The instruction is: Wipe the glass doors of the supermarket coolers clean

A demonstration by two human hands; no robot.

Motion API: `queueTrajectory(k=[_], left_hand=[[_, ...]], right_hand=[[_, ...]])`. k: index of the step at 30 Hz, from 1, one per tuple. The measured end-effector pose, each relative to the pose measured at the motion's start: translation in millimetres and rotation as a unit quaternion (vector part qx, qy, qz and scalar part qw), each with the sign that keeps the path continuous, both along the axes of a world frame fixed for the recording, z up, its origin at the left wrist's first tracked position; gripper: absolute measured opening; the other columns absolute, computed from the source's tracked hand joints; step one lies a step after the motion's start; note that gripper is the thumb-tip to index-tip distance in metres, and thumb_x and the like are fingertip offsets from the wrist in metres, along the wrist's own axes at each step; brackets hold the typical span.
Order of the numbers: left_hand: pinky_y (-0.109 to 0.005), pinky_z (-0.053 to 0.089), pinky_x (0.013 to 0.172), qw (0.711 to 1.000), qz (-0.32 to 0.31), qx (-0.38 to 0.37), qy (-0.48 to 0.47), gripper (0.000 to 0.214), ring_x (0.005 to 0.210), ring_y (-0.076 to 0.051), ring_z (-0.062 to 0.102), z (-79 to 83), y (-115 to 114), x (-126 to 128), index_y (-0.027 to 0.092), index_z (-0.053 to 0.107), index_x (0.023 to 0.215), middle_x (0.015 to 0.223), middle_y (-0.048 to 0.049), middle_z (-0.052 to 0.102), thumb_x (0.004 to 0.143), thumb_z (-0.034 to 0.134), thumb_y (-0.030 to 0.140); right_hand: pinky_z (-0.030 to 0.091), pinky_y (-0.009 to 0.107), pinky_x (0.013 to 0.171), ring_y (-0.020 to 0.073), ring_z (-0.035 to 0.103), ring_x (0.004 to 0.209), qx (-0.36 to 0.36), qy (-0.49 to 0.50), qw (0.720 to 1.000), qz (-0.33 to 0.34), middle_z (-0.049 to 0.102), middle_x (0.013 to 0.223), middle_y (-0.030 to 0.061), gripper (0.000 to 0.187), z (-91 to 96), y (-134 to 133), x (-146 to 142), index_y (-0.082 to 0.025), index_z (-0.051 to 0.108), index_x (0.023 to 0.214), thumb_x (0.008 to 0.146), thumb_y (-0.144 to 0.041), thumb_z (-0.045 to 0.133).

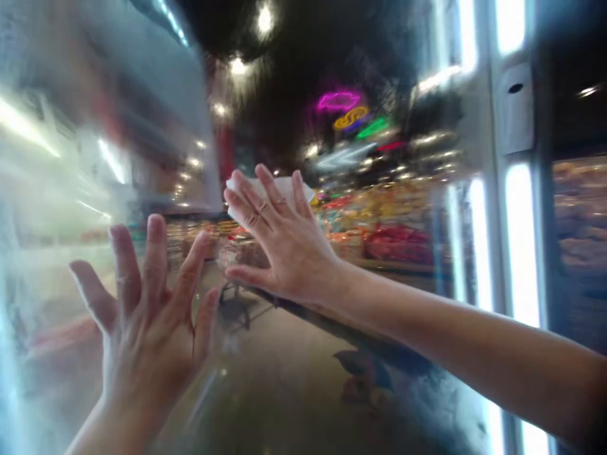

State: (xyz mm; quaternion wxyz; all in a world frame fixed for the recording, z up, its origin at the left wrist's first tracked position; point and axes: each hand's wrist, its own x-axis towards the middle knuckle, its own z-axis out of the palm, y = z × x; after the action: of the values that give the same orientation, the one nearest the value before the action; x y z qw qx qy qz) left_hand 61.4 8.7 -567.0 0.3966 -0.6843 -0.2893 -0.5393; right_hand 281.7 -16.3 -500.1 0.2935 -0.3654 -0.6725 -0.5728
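Note:
My right hand (289,243) reaches in from the right with its fingers spread flat over a white wipe (284,188). It holds the wipe against what looks like a clear glass pane (294,379), and most of the wipe is hidden behind the fingers. Lower at the left, my left hand (149,316) is open, palm forward and fingers wide apart. Nothing is in it. Whether the left hand touches the glass I cannot tell.
Bright light tubes (521,246) run down a metal frame at the right, with a small white box (516,107) on it. A hazy glass panel (156,114) stands at the upper left. Beyond are a shopping cart (239,272), blurred goods (398,243) and neon signs (351,117).

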Motion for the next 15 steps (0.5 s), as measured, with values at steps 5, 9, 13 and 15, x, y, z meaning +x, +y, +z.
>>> queueTrajectory(k=[5, 9, 13, 15], left_hand=[[-0.073, -0.005, 0.127, 0.999, -0.038, 0.024, 0.004, 0.065, 0.163, -0.037, 0.002, 7.6, -10.0, 44.6, 0.042, 0.018, 0.165, 0.177, 0.0025, 0.006, 0.103, 0.041, 0.044], [-0.075, -0.006, 0.126, 0.997, -0.058, 0.047, 0.024, 0.065, 0.163, -0.039, 0.004, 21.2, -17.3, 88.5, 0.044, 0.017, 0.164, 0.177, 0.0032, 0.007, 0.103, 0.039, 0.045], [-0.079, -0.006, 0.123, 0.996, -0.059, 0.062, 0.035, 0.066, 0.162, -0.043, 0.001, 43.5, -23.0, 134.0, 0.042, 0.018, 0.165, 0.177, 0.0008, 0.002, 0.103, 0.041, 0.045], [-0.078, -0.007, 0.123, 0.994, -0.057, 0.078, 0.053, 0.065, 0.162, -0.043, 0.003, 46.0, -24.8, 153.0, 0.038, 0.020, 0.165, 0.177, -0.0024, 0.005, 0.104, 0.040, 0.047]], right_hand=[[-0.013, 0.059, 0.130, 0.0318, -0.007, 0.163, -0.037, -0.097, 0.995, 0.005, 0.017, 0.176, 0.0058, 0.107, -72.1, -12.9, 72.6, -0.013, 0.023, 0.166, 0.090, -0.087, 0.037], [-0.006, 0.061, 0.131, 0.0289, -0.006, 0.164, -0.015, 0.009, 1.000, -0.007, 0.016, 0.176, 0.0098, 0.098, -22.2, -17.6, 120.4, -0.014, 0.016, 0.167, 0.097, -0.078, 0.037], [-0.004, 0.063, 0.131, 0.0305, -0.008, 0.163, -0.002, 0.082, 0.997, -0.006, 0.010, 0.177, 0.0117, 0.099, 3.6, -26.6, 148.0, -0.013, 0.010, 0.168, 0.098, -0.077, 0.037], [-0.004, 0.063, 0.131, 0.0302, -0.009, 0.163, -0.026, 0.043, 0.999, 0.008, 0.013, 0.176, 0.0110, 0.103, -20.6, -32.7, 167.1, -0.014, 0.002, 0.168, 0.096, -0.080, 0.036]])
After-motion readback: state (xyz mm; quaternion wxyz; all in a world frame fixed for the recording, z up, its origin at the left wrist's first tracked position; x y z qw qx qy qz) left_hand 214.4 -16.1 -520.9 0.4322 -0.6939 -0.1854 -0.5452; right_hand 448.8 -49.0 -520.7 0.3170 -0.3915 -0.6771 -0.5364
